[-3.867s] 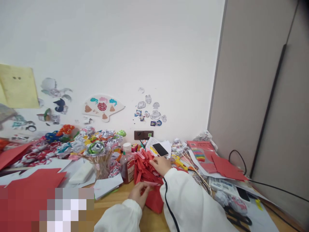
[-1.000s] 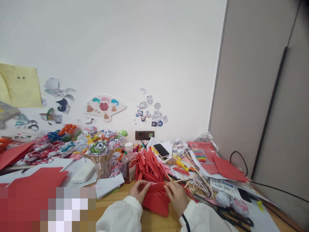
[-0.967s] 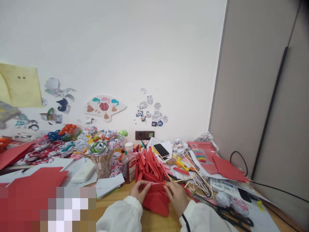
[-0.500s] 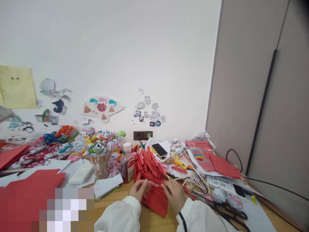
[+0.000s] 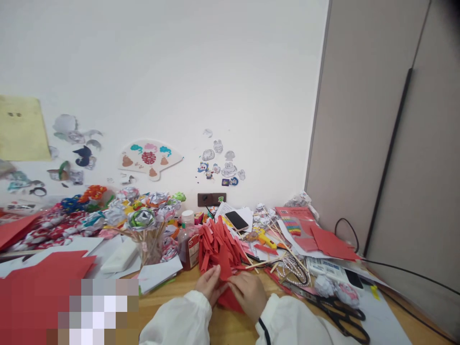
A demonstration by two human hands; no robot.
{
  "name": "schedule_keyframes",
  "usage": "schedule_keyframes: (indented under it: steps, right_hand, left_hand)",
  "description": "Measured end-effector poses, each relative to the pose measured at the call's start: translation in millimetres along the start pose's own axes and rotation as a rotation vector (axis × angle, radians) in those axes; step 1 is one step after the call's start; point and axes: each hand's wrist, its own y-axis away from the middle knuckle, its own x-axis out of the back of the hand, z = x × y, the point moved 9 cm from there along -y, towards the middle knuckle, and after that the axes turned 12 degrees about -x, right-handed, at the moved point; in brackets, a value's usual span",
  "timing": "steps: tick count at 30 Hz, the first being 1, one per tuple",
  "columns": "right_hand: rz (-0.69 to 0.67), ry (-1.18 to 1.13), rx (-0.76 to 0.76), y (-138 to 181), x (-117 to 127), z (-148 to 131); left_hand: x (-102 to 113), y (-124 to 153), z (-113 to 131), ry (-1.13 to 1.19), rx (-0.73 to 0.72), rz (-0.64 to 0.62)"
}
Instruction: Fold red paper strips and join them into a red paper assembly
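Note:
My left hand [image 5: 210, 284] and my right hand [image 5: 247, 291] meet close together above the wooden table, fingers closed on a sheet of red paper [image 5: 225, 269]. Part of the sheet stands up between the hands, and another red part [image 5: 230, 303] shows below them; the fingers hide where these join. Just behind my hands lies a heap of red paper strips [image 5: 217, 242]. A bottle with a red label [image 5: 189, 244] stands left of the heap. Black-handled scissors [image 5: 339, 306] lie to the right of my right hand.
A holder of sticks [image 5: 148, 249] with crumpled paper flowers stands at the left. Red sheets [image 5: 53, 268] lie further left. On the right are a yellow glue gun [image 5: 266, 238], a phone [image 5: 237, 220], bead strings [image 5: 293, 270] and paper balls [image 5: 323, 285].
My right hand has moved left, close to my left hand. The red paper, earlier spread low between the hands, now partly stands up between them.

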Motion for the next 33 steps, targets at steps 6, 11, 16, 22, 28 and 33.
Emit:
schedule_keyframes:
  steps: [6,11,16,22,28,33]
  right_hand:
    - [-0.039,-0.031,-0.003,2.6,-4.0,-6.2]
    - [0.012,-0.222,-0.203,-2.9,12.5,7.6]
    - [0.089,-0.445,-0.497,-8.5,11.6,45.8]
    - [-0.044,-0.729,-0.561,-10.6,-12.4,60.7]
    - [-0.129,-0.872,-0.592,-7.4,-18.0,56.3]
    - [-0.150,-0.882,-0.581,-7.9,-16.5,50.5]
  left_hand:
    - [-2.7,2.9,-2.7,0.022,0.078,-0.002]
    - [-5.6,4.6,7.7,-0.030,0.010,-0.009]
    - [-9.1,15.1,4.0,-0.225,0.033,-0.046]
    - [-28.9,27.0,0.7,-0.377,0.034,-0.229]
    - [-30.9,30.2,1.5,-0.424,0.051,-0.241]
    - [-27.2,30.7,3.3,-0.494,0.029,-0.203]
